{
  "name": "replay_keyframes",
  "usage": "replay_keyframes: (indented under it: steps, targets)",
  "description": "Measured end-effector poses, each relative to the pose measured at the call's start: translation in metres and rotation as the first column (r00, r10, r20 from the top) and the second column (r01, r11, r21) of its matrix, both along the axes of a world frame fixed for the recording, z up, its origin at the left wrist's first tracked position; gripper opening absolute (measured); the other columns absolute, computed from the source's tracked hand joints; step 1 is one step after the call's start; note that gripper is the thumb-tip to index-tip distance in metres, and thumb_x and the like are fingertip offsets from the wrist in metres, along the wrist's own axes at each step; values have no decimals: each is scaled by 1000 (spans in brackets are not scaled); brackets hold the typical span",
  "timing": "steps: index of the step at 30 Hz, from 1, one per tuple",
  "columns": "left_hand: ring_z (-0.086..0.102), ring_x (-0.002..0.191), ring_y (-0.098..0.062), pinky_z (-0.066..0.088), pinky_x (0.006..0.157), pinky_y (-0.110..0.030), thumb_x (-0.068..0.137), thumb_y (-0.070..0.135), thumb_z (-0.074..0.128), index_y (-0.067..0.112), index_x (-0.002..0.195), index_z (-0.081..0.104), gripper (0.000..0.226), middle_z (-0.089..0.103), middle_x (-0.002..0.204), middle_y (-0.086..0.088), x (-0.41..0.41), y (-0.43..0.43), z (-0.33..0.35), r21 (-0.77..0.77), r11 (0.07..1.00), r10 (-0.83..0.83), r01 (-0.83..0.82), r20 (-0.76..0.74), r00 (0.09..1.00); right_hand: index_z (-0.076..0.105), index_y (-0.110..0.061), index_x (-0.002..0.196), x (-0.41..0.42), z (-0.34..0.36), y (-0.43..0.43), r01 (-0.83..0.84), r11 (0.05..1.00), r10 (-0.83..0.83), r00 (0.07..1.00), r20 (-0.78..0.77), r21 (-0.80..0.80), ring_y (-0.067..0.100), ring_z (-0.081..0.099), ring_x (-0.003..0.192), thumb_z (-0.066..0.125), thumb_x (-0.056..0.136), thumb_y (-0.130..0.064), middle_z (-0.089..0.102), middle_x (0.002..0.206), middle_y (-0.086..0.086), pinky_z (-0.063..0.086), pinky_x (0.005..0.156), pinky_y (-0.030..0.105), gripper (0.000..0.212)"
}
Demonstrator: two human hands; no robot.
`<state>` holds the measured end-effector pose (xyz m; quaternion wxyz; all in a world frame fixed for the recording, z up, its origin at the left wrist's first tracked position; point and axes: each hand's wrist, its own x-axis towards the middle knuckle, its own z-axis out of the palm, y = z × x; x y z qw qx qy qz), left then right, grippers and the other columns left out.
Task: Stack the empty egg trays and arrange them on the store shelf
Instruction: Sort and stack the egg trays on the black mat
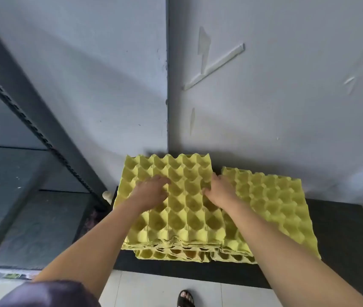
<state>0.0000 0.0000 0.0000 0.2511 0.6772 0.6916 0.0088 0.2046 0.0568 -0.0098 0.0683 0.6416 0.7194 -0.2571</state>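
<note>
A stack of yellow empty egg trays (176,218) lies on a low black platform (342,235) against the wall. Lower trays stick out unevenly at its front edge. My left hand (151,192) rests flat on the top tray's left half, fingers stretched over the cups. My right hand (220,189) grips the right edge of the top tray, thumb on top and fingers curled over the side. A second yellow egg tray pile (275,200) lies to the right, turned slightly and partly under my right forearm.
A dark metal shelf unit (32,111) stands at the left, its post running down beside the trays. The grey wall corner rises right behind the piles. White floor tiles and my sandalled foot (185,299) are at the bottom.
</note>
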Motion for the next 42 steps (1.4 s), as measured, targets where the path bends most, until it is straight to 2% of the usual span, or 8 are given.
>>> replay_keyframes:
  steps: [5,11,18,22,27,31,36,42]
  targets:
    - [42,128,-20,33,104,-40,94,35,47,33,138,38,44,41,139,4,4,-1,-17,-113,993,-31,25,-47,998,53,-8,97,3,-11,-2,177,984,-179,979,-95,-24,28,58,93,44,100,-26,56,90,5,39,70,29,20]
    - [36,132,-17,23,109,-37,95,32,44,34,138,37,44,38,142,6,-5,-13,-24,114,993,41,-32,-72,997,44,-18,70,2,-17,-12,272,947,-279,960,21,174,22,54,72,48,96,-22,50,72,-2,38,58,29,27]
    - [2,144,-27,14,111,-49,88,60,45,31,147,16,71,4,156,-5,-28,-25,-24,77,928,374,-366,-178,910,58,-12,84,-9,-16,-30,298,882,-323,946,10,365,25,61,82,48,97,-22,56,92,4,39,59,29,19]
    - [43,123,-36,39,97,-50,89,58,42,14,134,33,63,35,141,-15,-45,-27,-34,-100,720,692,-686,169,702,55,-12,86,-6,-21,-31,353,915,-347,936,-65,195,21,56,76,49,97,-22,57,85,3,39,60,28,16]
    - [56,98,-35,49,78,-42,91,22,54,0,114,51,32,58,111,-18,-63,-28,-41,-186,656,750,-732,267,605,67,0,95,1,-28,-35,543,807,-590,724,-356,-234,26,64,89,60,89,-10,66,94,11,54,82,38,13]
    - [56,98,-36,50,83,-44,88,11,53,1,93,57,12,60,99,-19,-64,-25,-43,-196,641,763,-742,263,590,70,-9,98,-1,-26,-42,541,828,-552,740,-385,-148,24,64,85,53,90,-3,69,97,8,56,76,36,19]
    - [55,88,-32,43,63,-34,90,14,51,3,114,54,27,54,116,-18,-57,-27,-40,-128,670,735,-731,253,629,67,-11,107,-4,-15,-52,545,838,-518,784,-342,-19,25,65,86,49,90,-4,68,102,4,50,69,33,26]
    - [55,84,-29,46,69,-38,86,10,50,4,112,52,26,54,113,-17,-56,-27,-23,-89,697,690,-712,352,632,44,-8,123,-6,-6,-58,626,771,-592,637,-494,-117,15,52,74,44,95,-5,53,92,1,40,58,30,29]
